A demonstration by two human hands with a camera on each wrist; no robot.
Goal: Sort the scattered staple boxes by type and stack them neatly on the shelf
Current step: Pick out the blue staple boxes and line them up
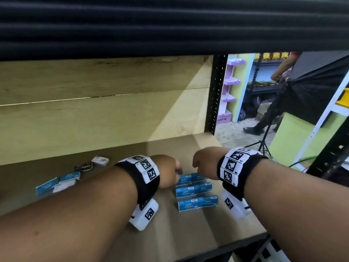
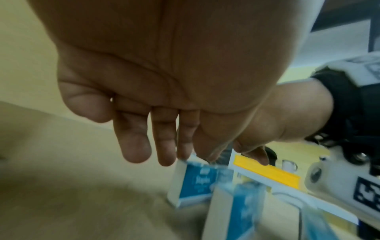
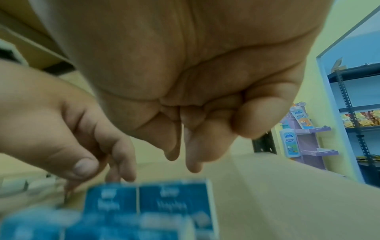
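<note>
Three rows of blue staple boxes (image 1: 195,190) are seen lined up on the wooden shelf (image 1: 170,233), with the back row (image 1: 190,179) just under both hands. The left hand (image 1: 166,172) is held over that row's left end with fingers (image 2: 164,141) extended and relaxed, tips near or touching a box and nothing gripped; the right hand (image 1: 204,160) is loosely curled above the row, with nothing held. More boxes are left scattered further left: a blue and white cluster (image 1: 56,183), a black box (image 1: 84,167) and a pale purple box (image 1: 100,160).
</note>
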